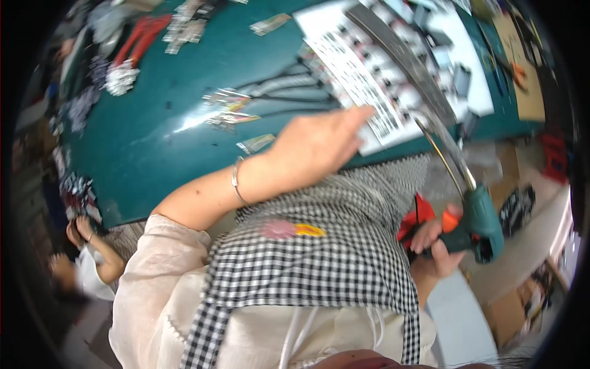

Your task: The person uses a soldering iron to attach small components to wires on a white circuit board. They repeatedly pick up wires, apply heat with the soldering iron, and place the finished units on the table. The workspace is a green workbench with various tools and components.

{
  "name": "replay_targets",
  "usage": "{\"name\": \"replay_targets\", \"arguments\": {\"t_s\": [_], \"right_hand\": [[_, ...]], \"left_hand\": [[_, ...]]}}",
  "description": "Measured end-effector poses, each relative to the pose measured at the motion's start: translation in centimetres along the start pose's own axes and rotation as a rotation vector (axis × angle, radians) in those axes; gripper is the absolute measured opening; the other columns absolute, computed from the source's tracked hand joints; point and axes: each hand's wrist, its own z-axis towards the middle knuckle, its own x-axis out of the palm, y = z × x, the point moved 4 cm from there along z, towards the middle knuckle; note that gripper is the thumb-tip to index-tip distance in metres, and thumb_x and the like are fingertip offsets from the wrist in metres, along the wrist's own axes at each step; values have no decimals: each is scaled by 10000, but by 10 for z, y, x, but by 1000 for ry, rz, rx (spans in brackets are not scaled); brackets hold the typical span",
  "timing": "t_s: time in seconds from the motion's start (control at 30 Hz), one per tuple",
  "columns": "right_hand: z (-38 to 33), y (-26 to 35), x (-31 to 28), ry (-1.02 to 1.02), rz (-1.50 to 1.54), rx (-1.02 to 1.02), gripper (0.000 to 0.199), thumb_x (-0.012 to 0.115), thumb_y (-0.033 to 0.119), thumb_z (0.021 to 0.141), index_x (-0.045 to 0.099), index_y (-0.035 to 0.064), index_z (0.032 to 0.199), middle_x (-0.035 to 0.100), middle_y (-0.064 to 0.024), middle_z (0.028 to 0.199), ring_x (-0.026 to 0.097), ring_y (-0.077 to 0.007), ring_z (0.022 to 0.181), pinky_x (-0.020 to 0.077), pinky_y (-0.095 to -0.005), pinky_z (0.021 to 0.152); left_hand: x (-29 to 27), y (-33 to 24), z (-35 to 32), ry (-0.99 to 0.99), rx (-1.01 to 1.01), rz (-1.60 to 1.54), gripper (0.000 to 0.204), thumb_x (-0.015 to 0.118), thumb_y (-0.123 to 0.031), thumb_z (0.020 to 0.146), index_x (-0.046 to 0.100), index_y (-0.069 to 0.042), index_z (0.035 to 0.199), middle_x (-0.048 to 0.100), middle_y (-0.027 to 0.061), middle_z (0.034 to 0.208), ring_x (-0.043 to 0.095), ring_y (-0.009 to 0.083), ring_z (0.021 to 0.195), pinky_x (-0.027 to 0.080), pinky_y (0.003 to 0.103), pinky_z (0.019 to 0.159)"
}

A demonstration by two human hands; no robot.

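Note:
My left hand [326, 144] is over the near left edge of a white board [473, 80], fingers bent and pressed together. Motion blur hides whatever may be between the fingertips. The board carries rows of small parts, a printed white strip [362, 86] and a long dark bar [399, 58] lying across it. Dark cables [289, 86] run leftward from the board to shiny flat pieces [230, 107]. At the right, my right hand [433, 246] is closed round the handle of a green pistol-shaped soldering gun [482, 215], its thin metal rods pointing toward the board. Orange shows beside the fingers.
The green tabletop [141, 160] holds red cables [138, 40] with white ends and loose flat pieces [270, 24]. Pliers with orange handles [519, 77] lie at the far right by a brown board [522, 104]. Another person's hands [80, 230] work at the lower left.

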Motion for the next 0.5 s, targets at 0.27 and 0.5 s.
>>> {"name": "replay_targets", "arguments": {"t_s": [0.27,0.5], "right_hand": [[9,5,-6,-14,33,-70,651,631,61,778,309,-114,1316,505,-114,710,503,-173,486,470,-290,411],[16,0,8,54,45,-66,606,628,62,771,357,-104,1287,508,-104,641,508,-172,467,484,-283,419]], "left_hand": [[-97,37,4,528,-276,-167,245,685,-185,791,637,-38,981,666,157,781,647,356,754,518,432,682],[-137,171,68,-275,-188,797,184,684,-186,785,659,-94,942,634,85,939,569,293,917,468,417,798]]}}
